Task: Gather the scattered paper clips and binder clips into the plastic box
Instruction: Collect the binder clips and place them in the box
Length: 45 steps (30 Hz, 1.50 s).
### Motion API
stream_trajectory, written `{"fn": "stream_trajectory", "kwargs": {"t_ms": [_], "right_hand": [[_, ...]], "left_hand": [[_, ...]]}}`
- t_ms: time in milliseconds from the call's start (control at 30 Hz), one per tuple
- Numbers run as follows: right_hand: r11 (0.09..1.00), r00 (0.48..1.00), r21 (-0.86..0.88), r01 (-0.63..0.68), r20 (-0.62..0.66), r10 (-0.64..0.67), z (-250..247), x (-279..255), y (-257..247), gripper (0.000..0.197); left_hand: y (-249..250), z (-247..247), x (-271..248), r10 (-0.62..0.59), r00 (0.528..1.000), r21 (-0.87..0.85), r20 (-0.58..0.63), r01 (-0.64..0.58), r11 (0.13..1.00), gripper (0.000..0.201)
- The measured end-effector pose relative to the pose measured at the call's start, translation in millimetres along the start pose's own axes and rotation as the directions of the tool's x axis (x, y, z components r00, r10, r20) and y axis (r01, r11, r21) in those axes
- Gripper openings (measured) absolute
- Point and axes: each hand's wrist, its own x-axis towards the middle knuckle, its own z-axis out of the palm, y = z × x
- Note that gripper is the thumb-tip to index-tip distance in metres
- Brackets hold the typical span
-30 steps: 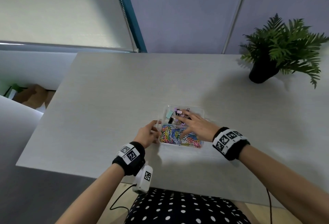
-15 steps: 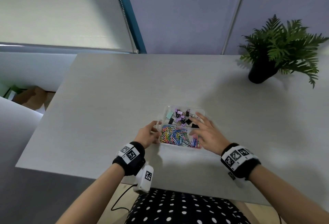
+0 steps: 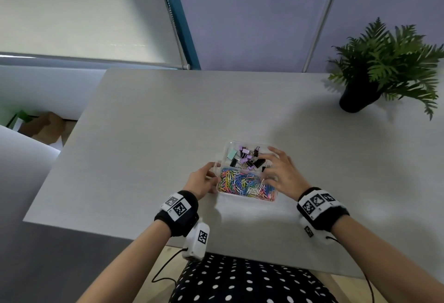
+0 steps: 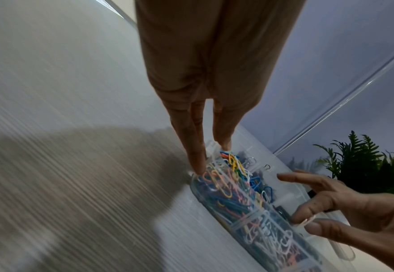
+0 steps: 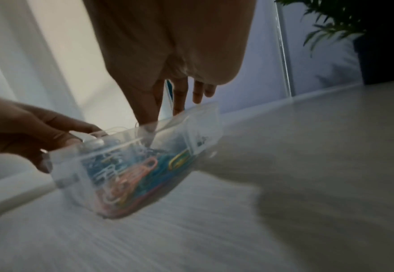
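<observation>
A clear plastic box [image 3: 245, 197] sits on the grey table near me. Its far compartment holds binder clips [image 3: 245, 157] in purple, black and mint. Its near one is full of coloured paper clips [image 3: 241, 182]. My left hand [image 3: 204, 180] holds the box's left wall, thumb on the rim and fingers outside [image 4: 197, 162]. My right hand [image 3: 282, 172] is at the box's right side with fingers spread over the rim. In the left wrist view its thumb and a finger pinch a pale paper clip [image 4: 307, 220]. The right wrist view is blurred and shows the box [image 5: 191, 127] under my fingers.
A potted fern [image 3: 384, 69] stands at the table's far right corner. The table [image 3: 168, 122] ends at a front edge [image 3: 96, 229] close to my wrists and at a left edge. A brown cardboard box [image 3: 43, 126] lies on the floor at left.
My right hand drew back from over the binder clips towards the box's near right corner, then came forward to its right rim. My left hand kept its hold on the left wall.
</observation>
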Motion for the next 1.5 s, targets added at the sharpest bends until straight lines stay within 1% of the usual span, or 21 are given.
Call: {"fn": "stream_trajectory", "kwargs": {"t_ms": [100,167,200,267,333,400,467,533,600,633,733,800,867,933,1100,1200,1267,1333,1400,1433,1500], "right_hand": [[0.997,0.999,-0.067,0.032,0.013,-0.031,-0.4,-3.2,4.0,0.007],[0.994,0.998,-0.093,0.055,-0.012,-0.056,1.7,-4.5,-0.9,0.002],[0.989,0.998,-0.138,0.063,-0.002,-0.064,3.5,-4.3,-4.1,0.006],[0.962,0.996,-0.259,0.081,0.068,-0.066,9.7,-2.5,-10.3,0.015],[0.943,0.990,-0.323,0.085,0.137,-0.043,14.1,1.4,-18.7,0.017],[0.952,0.987,-0.288,0.101,0.146,-0.061,14.9,7.5,-23.5,0.015],[0.990,0.992,-0.131,0.043,0.126,-0.026,12.2,13.8,-23.8,0.013],[0.998,0.990,0.050,-0.043,0.137,0.036,6.8,18.9,-20.1,0.009],[0.994,0.992,0.102,-0.035,0.127,0.022,-0.4,21.8,-17.4,0.007],[0.996,0.993,0.087,-0.010,0.117,-0.001,-3.9,22.5,-17.5,0.010],[0.998,0.991,0.012,0.054,0.123,-0.055,-8.4,21.9,-25.4,0.033],[0.988,0.986,-0.074,0.137,0.103,-0.129,-2.2,18.7,-34.3,0.047],[0.952,0.973,-0.202,0.229,0.088,-0.215,8.5,11.9,-40.2,0.050],[0.921,0.961,-0.275,0.276,0.076,-0.266,14.7,2.2,-39.0,0.049],[0.904,0.961,-0.330,0.273,0.046,-0.273,4.2,-16.3,-27.1,0.032],[0.933,0.976,-0.296,0.206,-0.002,-0.217,-2.5,-13.0,-27.8,0.031],[0.957,0.981,-0.245,0.153,-0.077,-0.176,-1.5,-3.4,-30.6,0.031],[0.966,0.981,-0.227,0.122,-0.118,-0.152,4.0,7.6,-36.7,0.043],[0.962,0.985,-0.230,0.145,-0.054,-0.161,11.7,14.1,-44.5,0.058],[0.955,0.985,-0.246,0.164,-0.016,-0.173,16.0,15.1,-46.6,0.059],[0.945,0.984,-0.274,0.180,0.043,-0.175,18.0,12.3,-46.6,0.048]], "left_hand": [[-1.7,0.0,1.5,-0.001,1.000,-0.008,0.000,0.001,1.000,0.039],[-2.7,0.2,2.8,-0.002,1.000,-0.022,-0.003,0.002,1.000,0.038],[-3.3,0.3,3.6,-0.001,1.000,-0.023,-0.003,0.001,1.000,0.038],[-4.1,0.5,4.3,-0.001,1.000,-0.019,-0.002,0.001,1.000,0.038],[-4.5,0.6,4.4,-0.004,1.000,-0.021,-0.001,0.004,1.000,0.039],[-4.6,0.4,3.9,0.000,1.000,-0.017,-0.003,0.000,1.000,0.039],[-4.5,-0.1,3.5,0.004,1.000,-0.013,-0.002,-0.004,1.000,0.039],[-4.8,-0.2,3.7,0.001,1.000,-0.012,0.003,-0.001,1.000,0.039],[-5.2,0.1,3.7,-0.002,1.000,-0.014,0.005,0.002,1.000,0.040],[-5.3,0.4,3.9,-0.003,1.000,-0.017,0.006,0.004,1.000,0.040],[-6.6,0.2,5.3,-0.002,1.000,-0.023,0.004,0.002,1.000,0.038],[-8.2,0.0,6.4,0.002,1.000,-0.023,0.002,-0.002,1.000,0.037],[-9.0,0.3,6.8,0.003,1.000,-0.025,0.001,-0.003,1.000,0.037],[-9.3,1.0,6.9,0.004,1.000,-0.033,-0.003,-0.005,0.999,0.036],[-13.0,1.8,7.8,0.007,1.000,-0.082,-0.001,-0.007,0.997,0.032],[-14.7,2.4,8.7,0.005,1.000,-0.106,0.003,-0.005,0.994,0.030],[-14.7,2.1,8.6,0.006,1.000,-0.108,0.007,-0.005,0.994,0.030],[-14.3,2.1,8.6,0.000,1.000,-0.106,0.003,0.001,0.994,0.032],[-13.7,2.1,8.0,0.001,1.000,-0.102,-0.001,-0.001,0.995,0.033],[-13.6,2.0,7.8,0.004,1.000,-0.095,-0.001,-0.004,0.995,0.034],[-13.3,1.7,7.5,0.004,1.000,-0.087,0.001,-0.004,0.996,0.035]]}}
